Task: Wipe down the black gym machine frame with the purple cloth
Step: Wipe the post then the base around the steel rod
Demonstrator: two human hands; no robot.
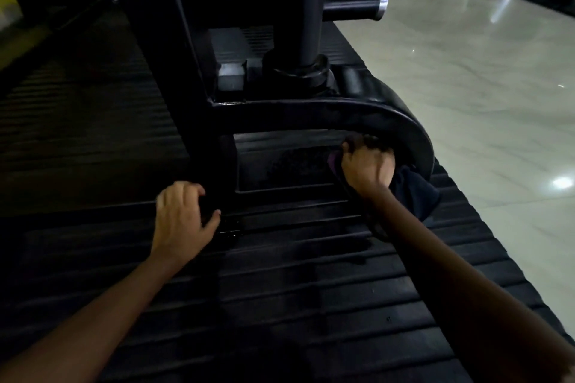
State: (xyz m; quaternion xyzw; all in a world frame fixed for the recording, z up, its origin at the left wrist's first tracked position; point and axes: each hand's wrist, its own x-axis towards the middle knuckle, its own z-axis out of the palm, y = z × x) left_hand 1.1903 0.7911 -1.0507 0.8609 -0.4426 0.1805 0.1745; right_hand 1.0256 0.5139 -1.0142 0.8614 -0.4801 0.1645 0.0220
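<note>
The wiping is under way: at centre right, the right hand grips the bunched purple cloth against the underside of the curved black frame foot. Next it probably must follow the bend outward. At lower centre-left, the left hand, fingers loosely curled, rests on the ribbed rubber mat. The upright post and chrome-tipped peg crowd above.

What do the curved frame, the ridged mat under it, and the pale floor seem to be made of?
Curved frame: likely painted metal, semi-gloss, with sheen along its edge.
Ridged mat: probably rubber, matte black, with parallel ribs.
Pale floor: polished tile or stone, mirroring lights.
</note>
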